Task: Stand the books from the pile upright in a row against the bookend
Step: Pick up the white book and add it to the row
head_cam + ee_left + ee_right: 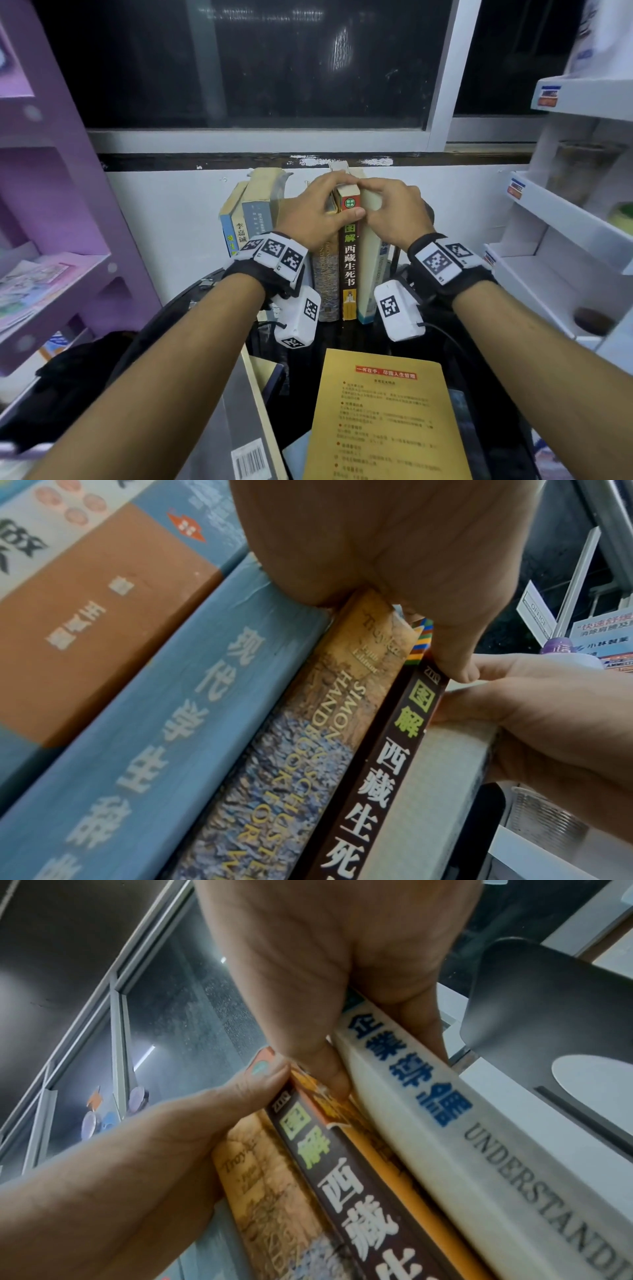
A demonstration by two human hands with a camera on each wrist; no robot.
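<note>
Head view shows the left hand (310, 212) and right hand (394, 214) both pinching the top of the brown book (348, 260), upright in the row between neighbours, near the bookend (555, 1010). Seating looks nearly done; next, the yellow book (383, 418) lying flat needs lifting.

bookend (426, 212): we see it mostly hidden behind right hand (394, 209) | yellow book (387, 418): cut off at the picture's bottom edge

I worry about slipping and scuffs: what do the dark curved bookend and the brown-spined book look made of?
Dark curved bookend: seemingly thin sheet metal with a matte finish, bent smoothly and showing a soft sheen. Brown-spined book: apparently a paperback with a glossy printed cover, slightly frayed at the spine's top.
</note>
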